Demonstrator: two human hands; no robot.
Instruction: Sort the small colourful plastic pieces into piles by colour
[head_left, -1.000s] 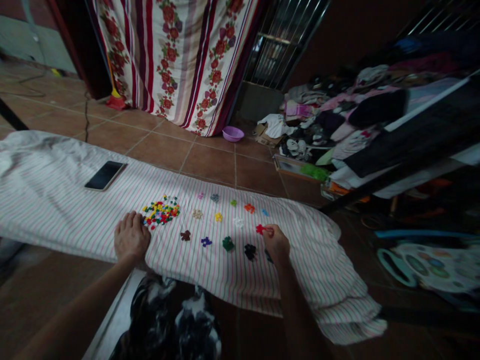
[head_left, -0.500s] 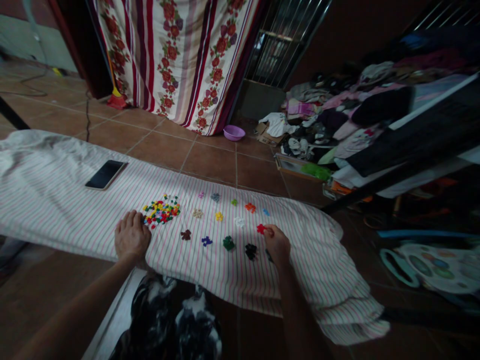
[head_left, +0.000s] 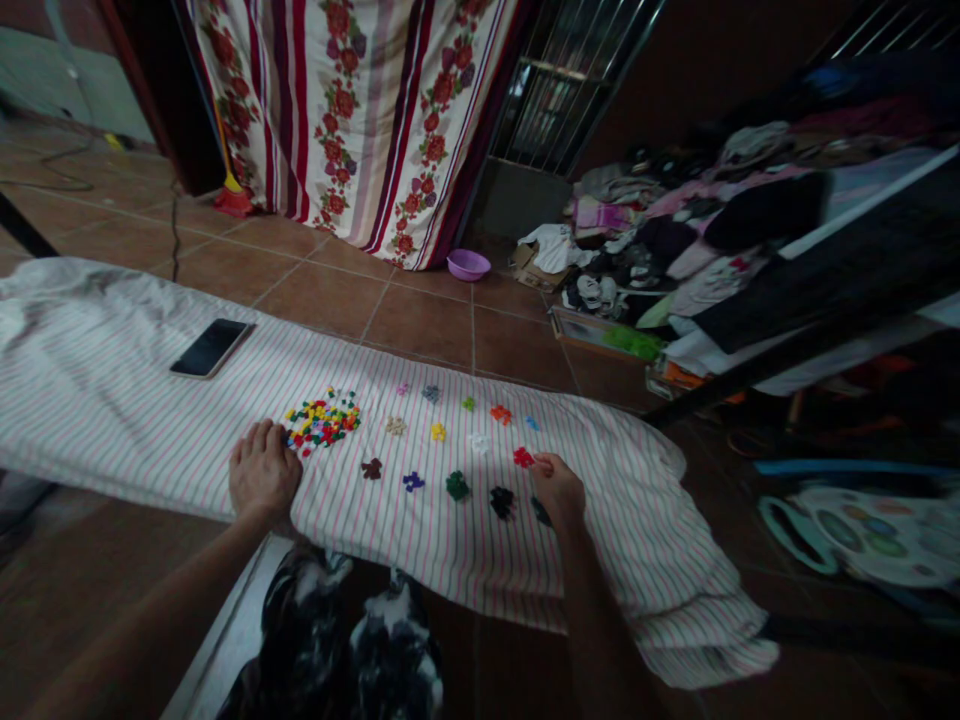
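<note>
Right hand (head_left: 561, 488) shifts off the small, clustered red plastic pieces (head_left: 523, 457), grip indeterminable; left hand (head_left: 264, 472) lies flat, released, apparently bracing on white striped cloth (head_left: 135, 410).

You have a loose mixed-colour pile of small pieces (head_left: 327, 430) spread out on your left. To its right, in small separate clumps, you see red pieces (head_left: 522, 457) bunched together, white pieces (head_left: 479, 443) just beyond to their left, and black pieces (head_left: 501, 502) nearer you.

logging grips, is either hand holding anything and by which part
The left hand rests on the cloth, no hold visible; whether the right hand grips any red pieces cannot be told.
</note>
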